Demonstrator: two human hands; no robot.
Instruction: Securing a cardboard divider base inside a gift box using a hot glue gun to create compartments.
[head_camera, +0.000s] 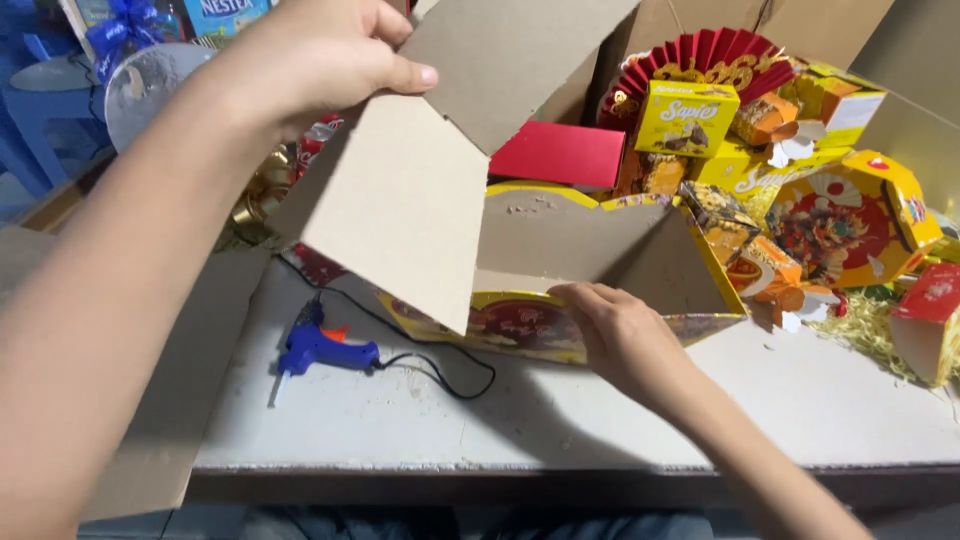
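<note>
Closest to me is my left forearm, running up to my left hand (320, 55), which is raised above the table and pinching a folded sheet of plain brown cardboard (420, 190) by its upper edge, thumb on the near face and the other fingers hidden behind. That sheet hangs tilted, one panel dropping towards the open gift box (600, 250), the other panel angling up and away.

Lower down, my right hand (620, 335) rests on the front wall of that box, fingers curled over the rim and pressing on it; I judge it is steadying the box. It is a yellow printed carton with a scalloped edge, its inside bare grey board and empty as far as I can see. It sits on the pale table (600, 420), near the middle.

As I judge it, the box is folded up and standing, but the cardboard is not yet inside it: its lower corner hangs in front of the left end of the box and I cannot tell whether they touch. Nothing has been packed in, so fitting the sheet looks like the part left open.

Left of the box lies a blue glue gun (320, 348) with its black cord (440, 375) looping towards the box; neither hand touches it. Behind and to the right are a red flat box (560, 155), a red paper fan (715, 55), small yellow packets (685, 115), another yellow printed carton (850, 220) and some straw-like shred (880, 330).
</note>
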